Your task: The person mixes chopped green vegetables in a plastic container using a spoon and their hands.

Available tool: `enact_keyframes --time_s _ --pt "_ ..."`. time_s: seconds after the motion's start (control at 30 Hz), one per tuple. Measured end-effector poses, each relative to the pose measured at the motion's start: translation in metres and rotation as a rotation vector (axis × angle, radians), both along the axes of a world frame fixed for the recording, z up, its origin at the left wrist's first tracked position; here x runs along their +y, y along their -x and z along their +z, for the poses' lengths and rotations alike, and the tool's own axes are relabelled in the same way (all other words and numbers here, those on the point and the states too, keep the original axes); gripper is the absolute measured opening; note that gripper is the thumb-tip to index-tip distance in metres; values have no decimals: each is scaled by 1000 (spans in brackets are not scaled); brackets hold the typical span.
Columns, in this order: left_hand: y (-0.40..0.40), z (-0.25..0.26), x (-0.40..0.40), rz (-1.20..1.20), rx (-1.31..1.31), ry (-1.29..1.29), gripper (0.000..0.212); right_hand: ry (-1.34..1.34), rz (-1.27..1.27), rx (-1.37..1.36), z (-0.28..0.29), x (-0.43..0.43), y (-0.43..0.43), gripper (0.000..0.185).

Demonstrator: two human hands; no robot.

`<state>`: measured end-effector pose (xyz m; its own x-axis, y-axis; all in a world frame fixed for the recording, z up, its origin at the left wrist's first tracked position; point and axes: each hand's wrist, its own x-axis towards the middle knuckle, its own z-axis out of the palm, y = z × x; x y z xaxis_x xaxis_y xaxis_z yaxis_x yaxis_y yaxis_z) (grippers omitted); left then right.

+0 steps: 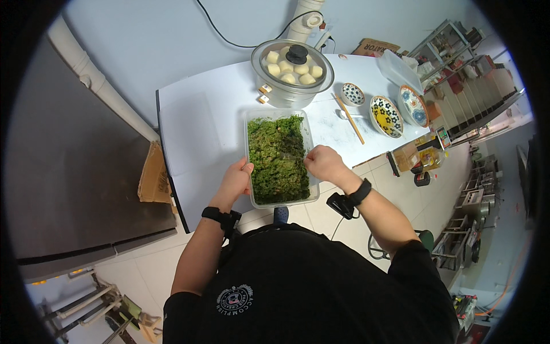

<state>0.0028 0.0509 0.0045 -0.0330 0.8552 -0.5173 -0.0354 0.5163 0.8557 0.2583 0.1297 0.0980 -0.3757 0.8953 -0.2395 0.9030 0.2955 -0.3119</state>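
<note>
A clear plastic container (pixel 282 112) filled with chopped green filling (pixel 277 167) lies at the table's near edge, its near end reaching past that edge. My left hand (pixel 236 178) grips its left wall, thumb on the rim. At the right wall my right hand (pixel 325 163) is closed around what looks like the handle of a utensil whose other end lies in the filling; the fingers hide most of it. Behind the container stands a round steamer pot (pixel 285 95) with a glass lid, pale dough pieces visible inside.
On the white table (pixel 197 129), to the right, are a wooden rolling pin (pixel 349 118), a white spoon (pixel 343 115), a small patterned bowl (pixel 352 94), a bowl with yellow liquid (pixel 386 117) and a larger flowered bowl (pixel 413 106). A clear plastic lid (pixel 399 71) lies behind them.
</note>
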Motion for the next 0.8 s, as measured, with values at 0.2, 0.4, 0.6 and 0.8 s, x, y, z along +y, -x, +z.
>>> enact_keyframes --time_s 0.2,0.4,0.6,0.8 --pt "-1 11 -4 7 -46 -3 57 -169 259 -286 -7 -42 -19 13" --pt "-1 0 -4 8 29 -70 52 -247 269 -327 11 -62 -1 10" --pt "-1 -4 -3 15 19 -46 53 -202 471 -157 3 -90 30 7" --pt "-3 1 0 7 -1 1 58 3 295 -192 -12 -66 4 12"
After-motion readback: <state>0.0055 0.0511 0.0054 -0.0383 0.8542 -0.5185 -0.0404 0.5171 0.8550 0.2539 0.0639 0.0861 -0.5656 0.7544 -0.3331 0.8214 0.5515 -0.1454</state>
